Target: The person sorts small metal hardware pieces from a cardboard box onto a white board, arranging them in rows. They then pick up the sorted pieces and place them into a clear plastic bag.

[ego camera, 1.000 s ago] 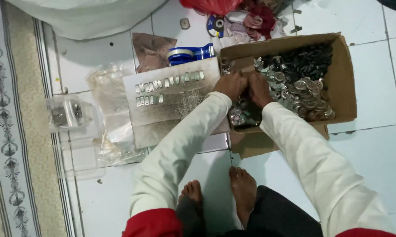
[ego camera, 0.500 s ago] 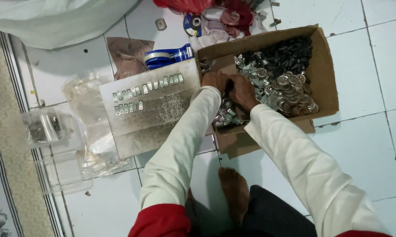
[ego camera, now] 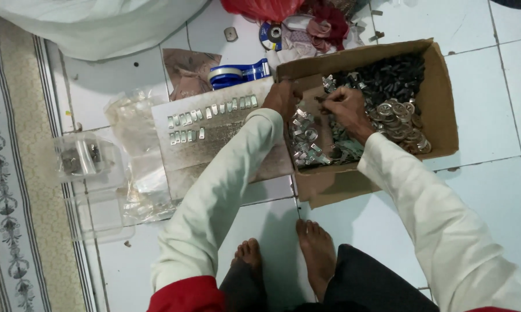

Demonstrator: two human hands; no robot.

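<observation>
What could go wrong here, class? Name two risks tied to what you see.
The left hand and right hand work bare among small metal parts heaped in the box; edges may nick the fingers. The bare feet sit just below the box, so a dropped part might land on or under them.

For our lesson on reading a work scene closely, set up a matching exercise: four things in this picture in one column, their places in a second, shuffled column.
Things:
1. right hand
2. rows of small metal pieces
3. blue tape roll
4. clear plastic container

Places:
A. at the rug's edge, far left
B. on the grey board
C. inside the cardboard box
D. on the tiles beyond the board

Pairs: 1-C, 2-B, 3-D, 4-A
</observation>
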